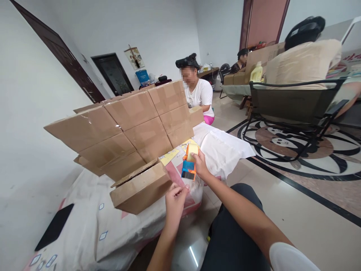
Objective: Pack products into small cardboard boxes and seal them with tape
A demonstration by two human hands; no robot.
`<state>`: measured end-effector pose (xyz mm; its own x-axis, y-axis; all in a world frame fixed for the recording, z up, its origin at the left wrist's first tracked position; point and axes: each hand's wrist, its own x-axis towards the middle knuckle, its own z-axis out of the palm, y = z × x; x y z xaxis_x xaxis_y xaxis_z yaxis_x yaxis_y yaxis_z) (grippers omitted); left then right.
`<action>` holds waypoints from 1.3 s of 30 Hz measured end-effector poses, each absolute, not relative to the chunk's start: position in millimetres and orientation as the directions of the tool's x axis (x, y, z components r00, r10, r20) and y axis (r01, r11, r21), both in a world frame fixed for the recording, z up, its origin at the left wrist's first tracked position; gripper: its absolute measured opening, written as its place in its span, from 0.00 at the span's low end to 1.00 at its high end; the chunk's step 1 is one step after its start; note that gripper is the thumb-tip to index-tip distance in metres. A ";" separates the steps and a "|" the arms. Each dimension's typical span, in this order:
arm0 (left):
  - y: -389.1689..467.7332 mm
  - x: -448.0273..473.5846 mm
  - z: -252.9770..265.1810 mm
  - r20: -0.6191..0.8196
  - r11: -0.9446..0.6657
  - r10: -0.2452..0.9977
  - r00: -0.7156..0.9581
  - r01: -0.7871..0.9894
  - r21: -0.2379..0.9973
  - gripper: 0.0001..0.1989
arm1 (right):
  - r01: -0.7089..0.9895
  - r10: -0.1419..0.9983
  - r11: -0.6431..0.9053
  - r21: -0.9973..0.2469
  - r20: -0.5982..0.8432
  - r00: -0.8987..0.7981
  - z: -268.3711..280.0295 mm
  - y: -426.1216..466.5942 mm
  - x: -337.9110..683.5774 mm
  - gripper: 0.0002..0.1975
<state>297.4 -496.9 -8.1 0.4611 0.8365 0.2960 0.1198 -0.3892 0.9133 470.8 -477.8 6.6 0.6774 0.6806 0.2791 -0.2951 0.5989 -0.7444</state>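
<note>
In the head view, my right hand [199, 162] is wrapped around a handheld tape dispenser [188, 165] with orange and blue parts and a yellowish tape roll. Just below the dispenser's dark end, the thumb and finger of my left hand [175, 194] are pinched together. What lies between those fingertips is too small to make out. Left of my left hand rests a cardboard box [141, 188], with a dark gap along its upper edge. It sits apart from the dispenser, on a table covered with a patterned cloth [93, 222].
Stacked cardboard boxes [135, 128] form a wall behind the single box. A black flat object [55, 227] lies at the table's left. Across the stack sits a person in white [204, 92]. At right, another person occupies a folding chair [293, 99]; a third is farther back.
</note>
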 end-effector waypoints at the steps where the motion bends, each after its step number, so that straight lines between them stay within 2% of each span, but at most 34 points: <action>1: -497.2 296.7 -6.6 0.294 -0.389 0.835 0.465 0.121 0.913 0.25 | -0.297 0.683 0.600 -0.743 0.282 0.674 6.3 -477.9 470.8 0.09; 13: -505.6 282.6 20.0 0.310 -0.434 0.808 0.502 0.151 0.888 0.22 | -0.301 0.726 0.566 -0.767 0.291 0.624 4.4 -483.2 462.8 0.10; 23: -497.2 284.4 12.4 0.280 -0.408 0.823 0.494 0.172 0.897 0.21 | -0.292 0.683 0.583 -0.758 0.263 0.682 5.8 -479.9 468.8 0.12; 30: -499.4 283.5 17.0 0.348 -0.483 0.819 0.457 0.220 0.847 0.22 | -0.319 0.695 0.578 -0.751 0.250 0.674 7.4 -481.2 466.6 0.12; 39: -497.9 281.6 20.3 0.337 -0.487 0.811 0.478 0.233 0.842 0.21 | -0.339 0.695 0.594 -0.730 0.253 0.673 4.9 -479.0 465.8 0.10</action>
